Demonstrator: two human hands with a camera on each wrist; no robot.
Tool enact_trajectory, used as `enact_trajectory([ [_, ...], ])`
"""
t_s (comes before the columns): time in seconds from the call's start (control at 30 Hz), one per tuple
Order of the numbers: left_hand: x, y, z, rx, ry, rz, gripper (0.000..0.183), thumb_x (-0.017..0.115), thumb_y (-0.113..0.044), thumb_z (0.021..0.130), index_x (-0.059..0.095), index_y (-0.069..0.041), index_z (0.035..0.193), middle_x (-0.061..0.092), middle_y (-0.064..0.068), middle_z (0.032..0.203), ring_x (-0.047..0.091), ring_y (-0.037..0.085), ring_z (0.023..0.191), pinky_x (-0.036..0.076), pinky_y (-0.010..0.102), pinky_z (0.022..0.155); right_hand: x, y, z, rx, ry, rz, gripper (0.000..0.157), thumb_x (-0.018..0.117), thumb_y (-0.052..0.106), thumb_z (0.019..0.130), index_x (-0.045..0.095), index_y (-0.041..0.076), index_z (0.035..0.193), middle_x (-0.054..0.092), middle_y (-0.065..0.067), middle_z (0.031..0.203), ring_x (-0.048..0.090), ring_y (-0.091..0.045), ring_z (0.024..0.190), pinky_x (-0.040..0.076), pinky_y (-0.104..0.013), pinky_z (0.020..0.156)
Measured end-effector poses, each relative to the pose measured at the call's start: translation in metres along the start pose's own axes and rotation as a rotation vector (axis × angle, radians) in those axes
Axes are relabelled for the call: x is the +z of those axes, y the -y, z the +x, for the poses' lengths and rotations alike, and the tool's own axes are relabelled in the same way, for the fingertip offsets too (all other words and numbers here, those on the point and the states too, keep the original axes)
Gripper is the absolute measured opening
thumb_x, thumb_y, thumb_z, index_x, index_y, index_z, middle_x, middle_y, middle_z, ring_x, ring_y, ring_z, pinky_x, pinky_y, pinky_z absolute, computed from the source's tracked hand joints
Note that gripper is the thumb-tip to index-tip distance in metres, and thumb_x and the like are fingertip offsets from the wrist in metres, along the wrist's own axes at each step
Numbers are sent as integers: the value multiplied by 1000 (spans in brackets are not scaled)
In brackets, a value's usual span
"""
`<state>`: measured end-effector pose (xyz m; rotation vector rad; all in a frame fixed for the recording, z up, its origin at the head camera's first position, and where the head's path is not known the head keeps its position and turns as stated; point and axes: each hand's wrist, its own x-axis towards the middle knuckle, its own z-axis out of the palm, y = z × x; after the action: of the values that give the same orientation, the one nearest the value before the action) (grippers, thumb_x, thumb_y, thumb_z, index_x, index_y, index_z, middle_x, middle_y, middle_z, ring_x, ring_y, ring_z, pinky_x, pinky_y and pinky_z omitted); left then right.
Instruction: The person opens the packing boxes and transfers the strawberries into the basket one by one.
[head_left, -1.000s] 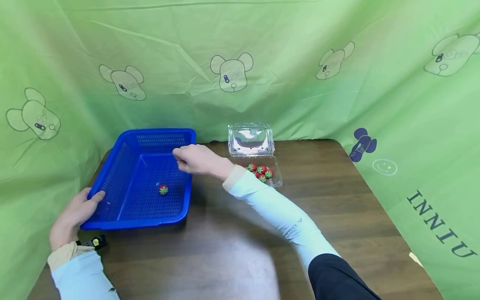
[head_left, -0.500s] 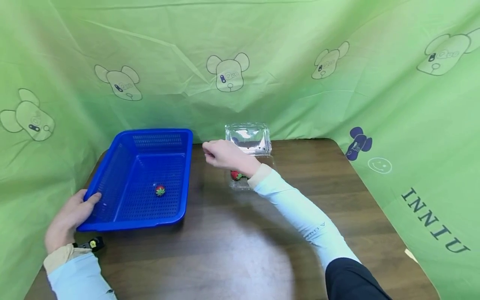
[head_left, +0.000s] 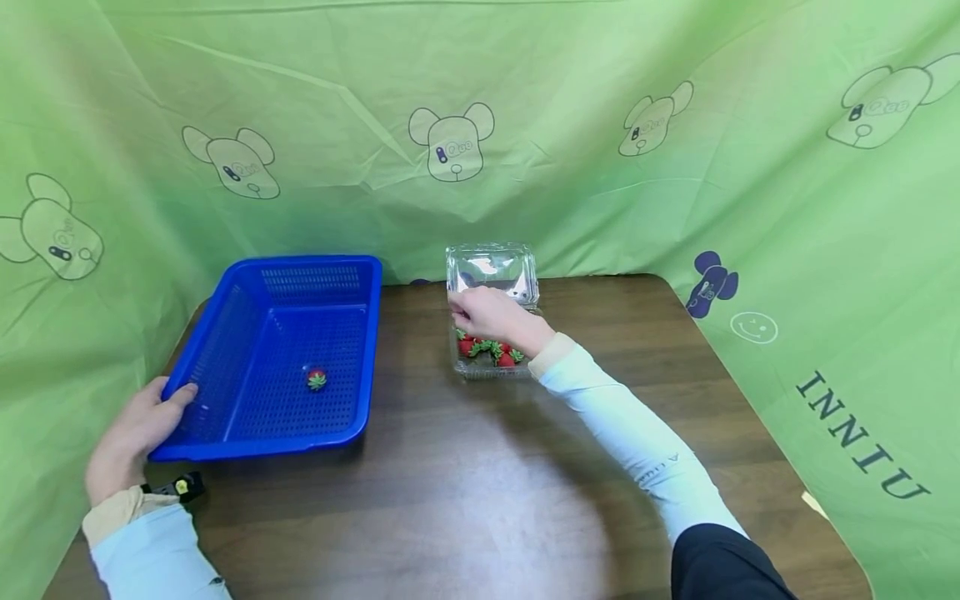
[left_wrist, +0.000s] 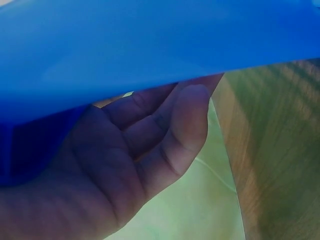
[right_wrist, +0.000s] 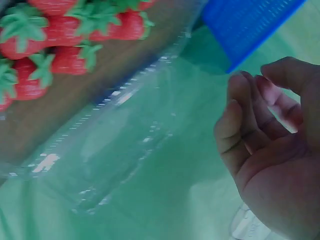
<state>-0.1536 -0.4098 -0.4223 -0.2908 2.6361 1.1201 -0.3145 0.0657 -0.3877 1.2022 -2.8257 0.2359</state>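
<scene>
1. Head view: a blue basket (head_left: 225, 350) sits on a dark wooden surface (head_left: 465, 483), with green printed cloth behind it.
2. One strawberry (head_left: 317, 379) lies alone on the basket's floor.
3. Left hand (head_left: 131, 437) rests at the basket's near left corner, thumb on the rim. In the left wrist view its fingers (left_wrist: 150, 120) curl loosely under the rim.
4. Well to the right of the basket stands a clear plastic clamshell box (head_left: 491, 271), lid up, with a cluster of strawberries (head_left: 489, 348) inside.
5. Right hand (head_left: 491, 315) hovers over the box. The right wrist view shows its fingers (right_wrist: 260, 105) loosely curled and empty, just above those berries (right_wrist: 60, 40).
</scene>
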Motion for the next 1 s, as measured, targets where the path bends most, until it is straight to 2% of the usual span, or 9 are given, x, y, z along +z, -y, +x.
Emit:
enact_trajectory([
  [0.23,-1,-1,0,-6,-10,9,69,24,-42,105,23,19,139,57,29,108,60,16,78,49,28,64,15,-11,-7,74,204,20,11,66,15,89,57,12,82,57,1,73,53,-15,65,45,-30,60],
  [0.33,-1,0,0,-1,-17,28,69,24,-41,105,24,19,139,57,30,109,59,16,79,48,27,64,23,-13,-7,100,258,23,13,68,17,89,57,13,82,55,2,73,52,-15,67,44,-31,61],
  [0.5,1,1,1,2,-30,52,68,25,-42,105,26,18,139,56,32,112,58,16,81,46,25,65,34,-14,-8,134,278,30,17,69,20,89,56,15,79,55,1,75,53,-16,70,45,-33,64],
  [0.7,1,1,2,-18,-19,27,70,24,-43,105,24,17,140,57,29,109,60,17,80,48,28,64,42,-14,-6,148,280,15,27,67,17,87,47,17,70,50,-2,79,50,-18,73,42,-34,64],
  [0.87,0,-1,2,-22,-26,45,69,25,-43,105,27,17,138,59,26,104,59,18,79,47,29,64,49,-13,-5,127,281,8,23,68,14,86,50,17,72,56,-2,83,52,-19,77,46,-37,68],
  [1.0,1,0,1,-24,-27,39,70,25,-43,105,25,18,139,58,29,108,59,18,80,48,28,64,52,-11,-3,135,276,5,18,69,16,86,54,17,76,61,-3,89,57,-21,81,50,-40,72],
])
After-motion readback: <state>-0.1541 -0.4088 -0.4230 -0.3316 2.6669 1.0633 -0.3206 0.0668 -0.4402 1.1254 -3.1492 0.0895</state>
